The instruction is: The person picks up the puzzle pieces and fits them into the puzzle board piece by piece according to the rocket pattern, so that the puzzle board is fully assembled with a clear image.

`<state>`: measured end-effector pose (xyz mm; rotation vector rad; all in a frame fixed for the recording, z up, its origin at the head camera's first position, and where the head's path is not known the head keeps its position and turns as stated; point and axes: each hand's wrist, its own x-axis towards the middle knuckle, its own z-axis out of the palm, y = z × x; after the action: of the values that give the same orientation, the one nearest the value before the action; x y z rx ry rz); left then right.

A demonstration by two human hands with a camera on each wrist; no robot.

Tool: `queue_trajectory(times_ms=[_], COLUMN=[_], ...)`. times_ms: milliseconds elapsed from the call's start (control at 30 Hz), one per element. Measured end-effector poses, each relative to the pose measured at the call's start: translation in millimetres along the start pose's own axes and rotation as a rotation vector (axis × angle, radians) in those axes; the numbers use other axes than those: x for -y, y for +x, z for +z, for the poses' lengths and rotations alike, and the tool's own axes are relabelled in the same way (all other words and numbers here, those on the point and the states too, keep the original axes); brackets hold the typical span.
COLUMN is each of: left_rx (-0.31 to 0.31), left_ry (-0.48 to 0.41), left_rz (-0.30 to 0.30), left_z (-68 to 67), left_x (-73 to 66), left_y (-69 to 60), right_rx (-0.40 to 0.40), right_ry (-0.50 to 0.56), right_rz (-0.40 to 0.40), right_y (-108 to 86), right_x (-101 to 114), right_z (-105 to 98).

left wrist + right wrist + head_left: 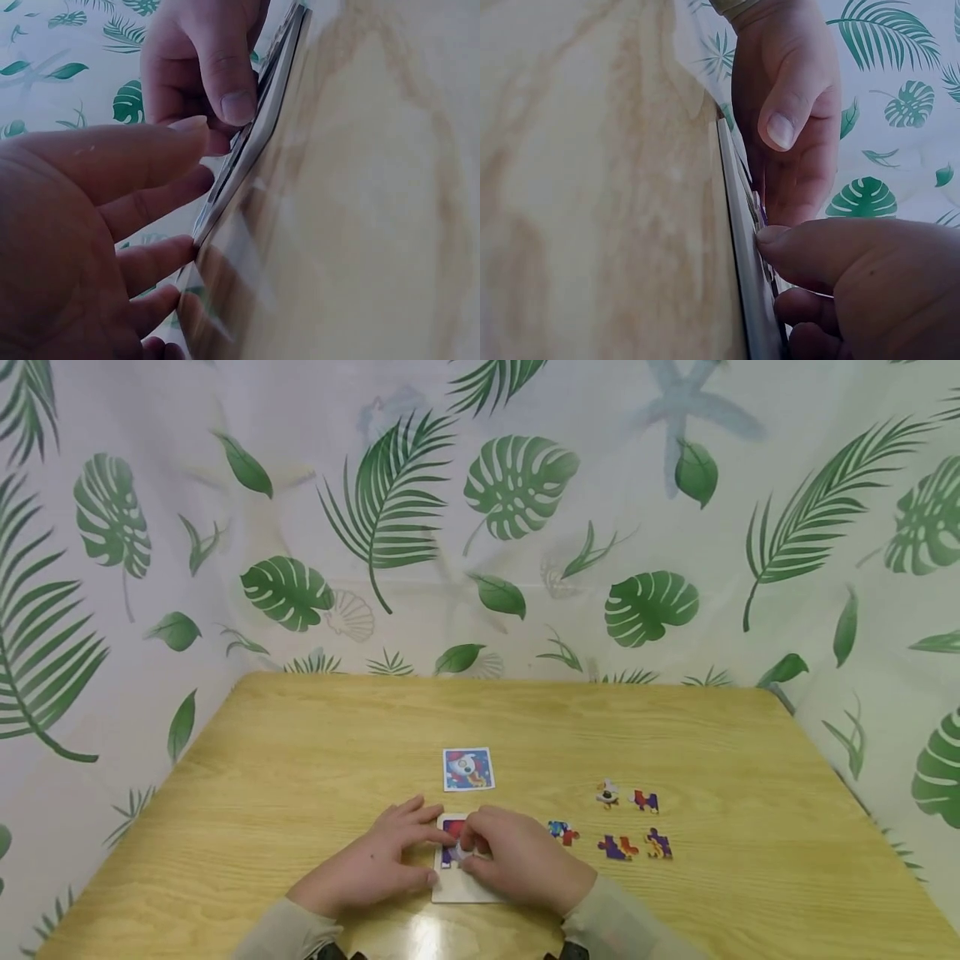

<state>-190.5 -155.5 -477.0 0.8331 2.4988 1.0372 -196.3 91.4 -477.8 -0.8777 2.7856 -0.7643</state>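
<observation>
On a small pale board [467, 889] lie joined puzzle pieces [453, 827] in red and purple, partly covered by both hands. My left hand [378, 864] has its fingers spread, with fingertips at the board's left side; the left wrist view shows this hand [75, 217] against the edge of the board [262, 135]. From the right, my right hand [525, 856] bends its fingers and thumb round a whitish piece [462, 853] over the board. Its thumb touches the pieces on top in the right wrist view, where the hand [877, 270] partly hides them.
Behind the board lies a square picture card [468, 769] with a white character. Several loose puzzle pieces [617, 847] are scattered on the wooden table [337, 735] to the right, one [562, 832] close to my right hand. A leaf-patterned cloth [525, 635] hangs behind the table.
</observation>
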Motion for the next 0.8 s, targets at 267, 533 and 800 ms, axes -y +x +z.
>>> queue_trajectory(times_ms=[267, 533, 800], left_rx=[0.007, 0.012, 0.012], left_ry=[-0.024, 0.015, 0.010], left_rz=[0.011, 0.011, 0.017], left_z=[-3.8, -3.3, -3.1], left_x=[-2.9, -0.6, -0.1], left_y=[1.4, 3.1, 2.7], right_rx=[0.002, 0.010, 0.001], right_ry=[0.021, 0.016, 0.006], right_rz=[0.020, 0.024, 0.000], right_y=[1.7, 2.0, 2.1], right_x=[0.8, 0.7, -0.4], right_z=[-1.6, -2.3, -1.2])
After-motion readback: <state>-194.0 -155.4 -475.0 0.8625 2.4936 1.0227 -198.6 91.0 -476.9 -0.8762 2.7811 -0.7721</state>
